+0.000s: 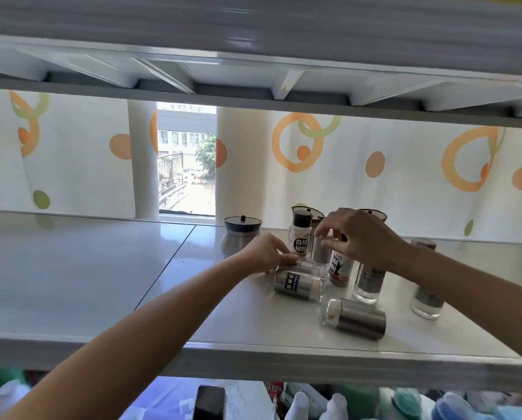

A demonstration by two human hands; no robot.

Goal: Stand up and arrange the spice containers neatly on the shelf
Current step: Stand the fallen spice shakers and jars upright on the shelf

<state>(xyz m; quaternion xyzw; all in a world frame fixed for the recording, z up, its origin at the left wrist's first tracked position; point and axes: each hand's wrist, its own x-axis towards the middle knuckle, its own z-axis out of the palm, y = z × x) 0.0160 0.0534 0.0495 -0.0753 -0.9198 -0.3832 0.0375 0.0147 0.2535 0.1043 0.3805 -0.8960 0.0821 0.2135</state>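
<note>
While several spice containers [367, 283] stand beside the white pepper bottle [300, 237] on the shelf [102, 268], labelled jar [296, 286] and plain jar [353, 316] lie toppled before it; left hand [265, 253] pinches the labelled jar, right hand [356, 234] grips upright shaker [320, 253] beside it.

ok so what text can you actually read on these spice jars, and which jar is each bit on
"白胡椒粉": black label on the upright white bottle.
"胡椒粉": dark label on the lying shaker; the small line beside it is too blurred to read.
Red-ended bottle: white characters partly hidden by the right hand, unreadable.
Upright shaker: grey label, too blurred to read.
</note>
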